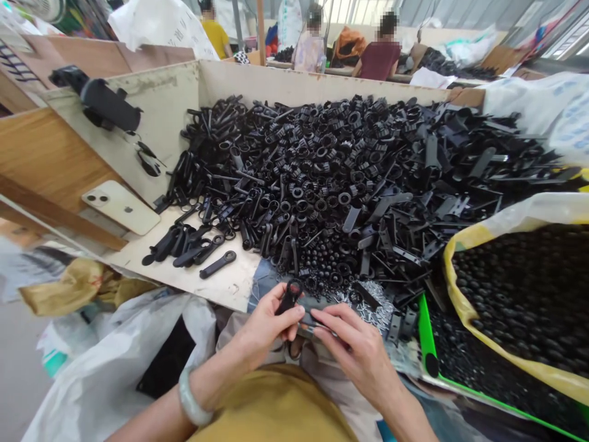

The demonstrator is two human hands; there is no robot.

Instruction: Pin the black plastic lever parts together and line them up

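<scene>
My left hand is closed around a black plastic part with a ring-shaped end, held up at the table's front edge. Close beside it, my right hand pinches a flat black plastic piece, mostly hidden by the fingers. Just beyond both hands lie small black balls and a heap of short silver pins. Left of them, several black handle-like parts with ring ends rest on the pale board.
A large pile of black plastic parts fills the wooden-walled table. A phone leans at left. To the right stands a yellow-rimmed bag of black balls beside a green-edged tray. People sit beyond the back wall.
</scene>
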